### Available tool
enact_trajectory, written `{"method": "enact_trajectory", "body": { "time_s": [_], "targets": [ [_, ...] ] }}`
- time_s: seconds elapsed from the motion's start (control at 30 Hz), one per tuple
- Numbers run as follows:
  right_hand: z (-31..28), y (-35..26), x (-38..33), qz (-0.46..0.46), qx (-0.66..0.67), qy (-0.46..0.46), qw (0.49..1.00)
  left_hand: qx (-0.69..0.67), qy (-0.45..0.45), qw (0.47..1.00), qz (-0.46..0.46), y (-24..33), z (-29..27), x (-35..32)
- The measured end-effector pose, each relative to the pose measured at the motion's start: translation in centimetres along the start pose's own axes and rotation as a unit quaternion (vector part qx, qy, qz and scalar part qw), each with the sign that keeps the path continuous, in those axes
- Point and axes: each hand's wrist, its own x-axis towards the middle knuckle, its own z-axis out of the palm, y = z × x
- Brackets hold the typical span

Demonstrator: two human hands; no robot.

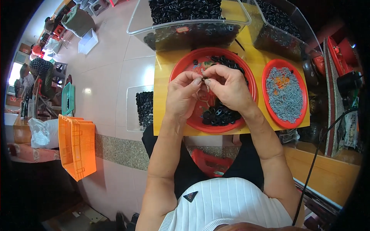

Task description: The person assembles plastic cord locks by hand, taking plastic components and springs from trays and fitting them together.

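My left hand (183, 92) and my right hand (230, 87) meet over a round red tray (174, 69). Both are closed, thumbs and fingertips pinched together around a small dark part (203, 79), mostly hidden by the fingers. Its exact kind cannot be made out. Below my right hand, a heap of black ring-shaped plastic pieces (220, 115) lies in the tray, and more such pieces line its far right side. To the right sits an oval red tray (266, 92) full of small grey screw-like pieces (287, 100), with some orange bits among them.
Clear bins (189, 29) of black pieces stand at the far side of the yellow table (163, 65). Another clear bin (132, 104) is on the floor at left, near an orange crate (79, 146) and a green basket (68, 98). A black cable (316, 161) hangs at right. People sit farther left.
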Motion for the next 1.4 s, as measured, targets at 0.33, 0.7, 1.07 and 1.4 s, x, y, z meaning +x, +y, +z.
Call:
{"method": "enact_trajectory", "body": {
  "time_s": [0.33,0.7,1.07,1.4],
  "targets": [
    [-0.5,-0.4,-0.2,0.09,0.158,0.0,0.983,-0.061,0.0,0.998,-0.009,-0.2,-0.1,0.3],
    [0.6,0.6,-0.5,0.04,0.073,0.049,0.995,-0.073,0.042,0.996,0.008,-0.3,0.1,0.1],
    [0.7,0.4,-0.6,0.042,0.065,0.05,0.996,-0.047,0.061,0.996,0.046,-0.6,0.6,0.0],
    [0.6,0.7,-0.5,0.022,0.011,0.06,0.998,-0.048,0.062,0.995,0.061,-0.6,1.0,0.0]
  ]
}}
